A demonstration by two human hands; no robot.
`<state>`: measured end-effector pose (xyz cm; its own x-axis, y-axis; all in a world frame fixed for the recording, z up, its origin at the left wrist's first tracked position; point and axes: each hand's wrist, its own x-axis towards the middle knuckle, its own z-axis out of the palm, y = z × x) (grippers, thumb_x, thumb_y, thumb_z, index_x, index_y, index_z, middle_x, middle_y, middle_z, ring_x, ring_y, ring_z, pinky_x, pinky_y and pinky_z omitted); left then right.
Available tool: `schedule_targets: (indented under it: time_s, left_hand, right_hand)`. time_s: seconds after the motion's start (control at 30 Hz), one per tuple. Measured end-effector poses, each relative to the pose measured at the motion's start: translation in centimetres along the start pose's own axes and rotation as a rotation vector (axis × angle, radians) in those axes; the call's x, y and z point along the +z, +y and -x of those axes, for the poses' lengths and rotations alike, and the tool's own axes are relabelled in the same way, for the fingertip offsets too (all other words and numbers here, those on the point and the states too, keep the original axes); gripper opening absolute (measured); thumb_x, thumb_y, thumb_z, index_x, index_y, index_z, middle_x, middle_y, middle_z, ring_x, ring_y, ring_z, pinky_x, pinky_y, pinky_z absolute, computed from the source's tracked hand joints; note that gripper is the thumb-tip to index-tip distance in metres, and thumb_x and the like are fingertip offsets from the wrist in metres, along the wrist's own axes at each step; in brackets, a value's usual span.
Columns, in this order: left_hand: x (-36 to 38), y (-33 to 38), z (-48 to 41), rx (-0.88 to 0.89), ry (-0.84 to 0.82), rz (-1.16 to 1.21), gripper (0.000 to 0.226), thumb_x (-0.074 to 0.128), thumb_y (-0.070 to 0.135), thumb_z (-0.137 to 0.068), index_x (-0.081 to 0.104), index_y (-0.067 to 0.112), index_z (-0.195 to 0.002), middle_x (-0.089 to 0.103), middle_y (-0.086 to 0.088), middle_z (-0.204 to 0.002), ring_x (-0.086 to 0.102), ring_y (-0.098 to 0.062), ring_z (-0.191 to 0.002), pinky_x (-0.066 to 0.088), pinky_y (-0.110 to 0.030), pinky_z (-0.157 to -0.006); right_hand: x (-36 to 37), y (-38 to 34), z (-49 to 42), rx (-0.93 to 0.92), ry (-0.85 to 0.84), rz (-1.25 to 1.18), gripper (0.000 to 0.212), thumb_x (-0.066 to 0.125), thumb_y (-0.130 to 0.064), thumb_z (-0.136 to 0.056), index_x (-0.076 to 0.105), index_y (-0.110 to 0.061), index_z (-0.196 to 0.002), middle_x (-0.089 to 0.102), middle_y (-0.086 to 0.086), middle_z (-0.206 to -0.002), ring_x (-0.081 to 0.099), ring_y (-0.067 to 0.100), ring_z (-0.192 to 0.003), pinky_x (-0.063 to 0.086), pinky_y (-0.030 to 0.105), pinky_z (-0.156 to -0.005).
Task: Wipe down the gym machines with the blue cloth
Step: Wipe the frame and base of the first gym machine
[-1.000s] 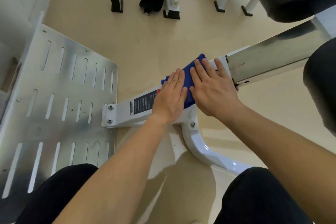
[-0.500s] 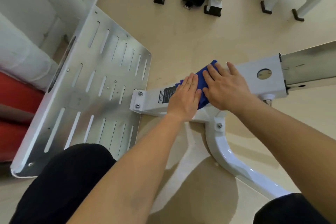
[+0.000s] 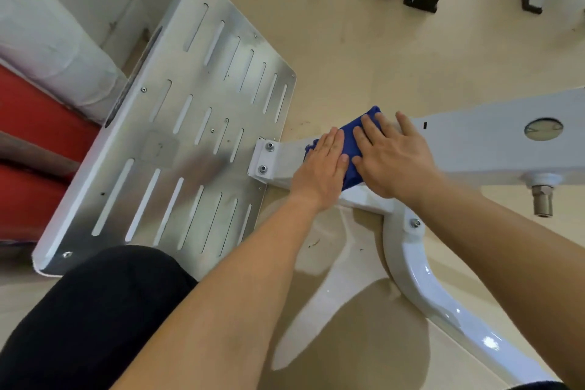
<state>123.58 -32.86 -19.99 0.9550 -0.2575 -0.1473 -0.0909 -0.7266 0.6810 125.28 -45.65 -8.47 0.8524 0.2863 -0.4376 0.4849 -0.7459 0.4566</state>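
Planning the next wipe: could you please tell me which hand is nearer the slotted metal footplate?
Left. The left hand presses the blue cloth just right of the footplate; the right hand lies farther right along the beam.

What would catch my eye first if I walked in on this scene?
Most striking is the bright blue folded cloth at centre, pressed flat onto the white painted metal beam by the person's left hand and right hand, side by side. Left of them lies a large shiny slotted metal footplate, bolted to the beam's end. Red padded cushions sit at the far left edge.
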Motion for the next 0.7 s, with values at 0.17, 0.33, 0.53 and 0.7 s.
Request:
schedule_targets:
  time_s: [0.17, 0.33, 0.53, 0.7]
  left_hand:
    - [2.5, 1.2, 4.9, -0.106, 0.096, 0.099, 0.056, 0.024, 0.029, -0.107, 0.006, 0.014, -0.158, 0.003, 0.001, -0.165, -0.003, -0.013, -0.151, 0.005, -0.034, -0.124]
    - [1.7, -1.5, 2.6, -0.107, 0.103, 0.124, 0.053, 0.021, 0.029, -0.107, 0.011, 0.015, -0.157, 0.008, 0.000, -0.165, 0.003, -0.012, -0.151, 0.003, -0.032, -0.122]
    - [1.5, -8.2, -1.6, -0.135, 0.027, -0.115, 0.049, 0.027, 0.020, -0.105, 0.024, -0.002, -0.149, 0.003, -0.019, -0.163, -0.001, -0.031, -0.151, -0.001, -0.038, -0.123]
    - [3.7, -8.5, 2.4, -0.101, 0.092, -0.138, 0.052, 0.020, 0.020, -0.107, 0.009, 0.001, -0.154, -0.004, -0.007, -0.163, -0.008, -0.020, -0.151, -0.016, -0.025, -0.117]
  right_hand:
    - [1.0, -2.0, 3.3, -0.061, -0.038, 0.037, 0.067, 0.013, -0.046, -0.102, 0.002, -0.010, -0.159, -0.002, 0.013, -0.166, 0.000, 0.032, -0.154, 0.000, 0.052, -0.121]
    - [0.8, -2.5, 0.6, -0.083, -0.025, 0.034, 0.067, 0.009, -0.046, -0.101, 0.010, -0.013, -0.159, 0.005, 0.011, -0.167, 0.006, 0.029, -0.154, 0.002, 0.052, -0.119]
    - [1.0, -5.7, -7.3, -0.086, -0.089, -0.061, 0.064, 0.012, -0.047, -0.104, 0.008, -0.016, -0.159, 0.005, 0.006, -0.167, 0.005, 0.027, -0.154, 0.001, 0.053, -0.121]
    - [2.4, -6.9, -5.0, -0.178, -0.068, -0.023, 0.064, 0.012, -0.048, -0.103, 0.008, -0.018, -0.159, 0.001, 0.006, -0.167, 0.001, 0.028, -0.154, -0.003, 0.053, -0.120]
